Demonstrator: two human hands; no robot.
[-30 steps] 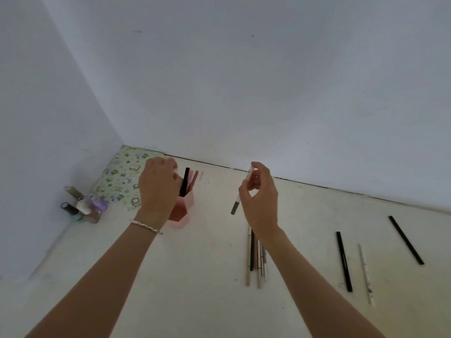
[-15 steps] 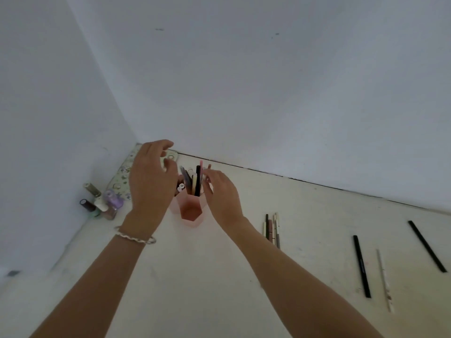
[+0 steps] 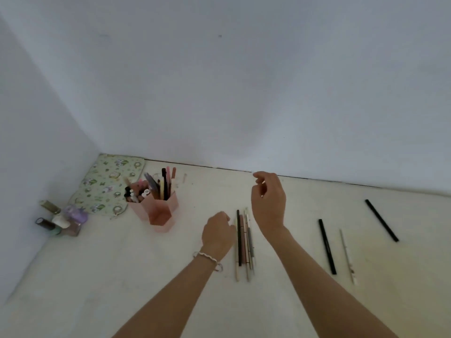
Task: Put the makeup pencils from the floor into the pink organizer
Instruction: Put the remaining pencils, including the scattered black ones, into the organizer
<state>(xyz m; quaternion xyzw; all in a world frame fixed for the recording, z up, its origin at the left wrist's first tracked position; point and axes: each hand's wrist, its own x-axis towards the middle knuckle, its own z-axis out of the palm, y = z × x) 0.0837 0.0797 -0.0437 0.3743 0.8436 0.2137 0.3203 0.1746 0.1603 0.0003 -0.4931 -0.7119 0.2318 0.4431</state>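
The pink organizer (image 3: 163, 214) stands on the floor at left, with several pencils and pens upright in it. A row of several makeup pencils (image 3: 244, 242) lies side by side in the middle. My left hand (image 3: 217, 234) is low beside that row's left edge, fingers curled, touching or nearly touching the pencils; whether it grips one is hidden. My right hand (image 3: 268, 201) hovers above the row's far end, fingers loosely apart, holding nothing. Further right lie a black pencil (image 3: 327, 246), a white pencil (image 3: 347, 256) and another black pencil (image 3: 381, 220).
A floral pouch (image 3: 107, 184) lies in the corner behind the organizer. Several small nail polish bottles (image 3: 61, 219) stand against the left wall. White walls meet the pale floor at the back and left.
My right hand put its pencil into the organizer and drew back right, empty. My left hand left the organizer and came down beside the row of pencils. The view shifted left.
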